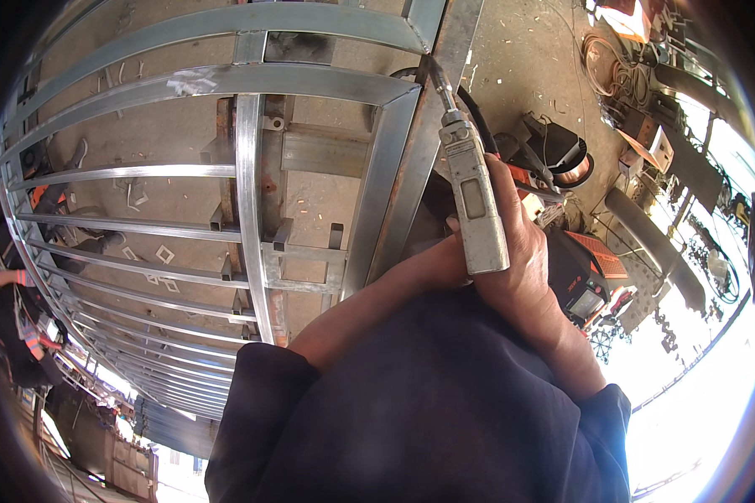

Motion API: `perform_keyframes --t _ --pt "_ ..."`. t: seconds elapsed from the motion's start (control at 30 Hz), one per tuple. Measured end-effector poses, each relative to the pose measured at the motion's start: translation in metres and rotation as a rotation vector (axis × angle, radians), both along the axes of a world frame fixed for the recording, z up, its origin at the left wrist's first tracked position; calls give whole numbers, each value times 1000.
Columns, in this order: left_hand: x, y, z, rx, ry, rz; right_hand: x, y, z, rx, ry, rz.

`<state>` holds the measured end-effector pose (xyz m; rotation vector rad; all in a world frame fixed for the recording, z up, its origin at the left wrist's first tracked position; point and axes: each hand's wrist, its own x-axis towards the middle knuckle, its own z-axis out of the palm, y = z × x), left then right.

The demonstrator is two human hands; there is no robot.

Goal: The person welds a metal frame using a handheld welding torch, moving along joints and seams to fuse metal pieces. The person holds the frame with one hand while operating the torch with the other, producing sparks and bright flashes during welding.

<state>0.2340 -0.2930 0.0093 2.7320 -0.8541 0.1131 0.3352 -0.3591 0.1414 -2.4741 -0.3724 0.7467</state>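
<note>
A: What is taking up most of the view?

B: A big metal frame of silvery square tubes is stretching across the left and middle, lying over a dusty concrete floor.

A: And to the right of it?

B: An orange-and-black welding machine is sitting on the floor just beside the person's arm, with a coil of cable lying farther back.

A: What are the hands doing?

B: The right hand is closing around a grey welding torch, gripping its handle upright. The torch's thin tip is touching the frame at a top corner joint. The left hand is tucking in behind the torch handle, touching the right hand; whether it is open or closed, nobody could tell from here.

A: Anyone else around?

B: Another person is crouching at the far left edge.
</note>
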Motion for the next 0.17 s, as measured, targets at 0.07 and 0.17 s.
perform_keyframes --t 0.07,0.17 --pt "1 1 -4 -148 117 3 0 0 0 -8 0 3" --pt "2 0 -8 -833 686 -10 -1 0 -1 -5 -1 -3"
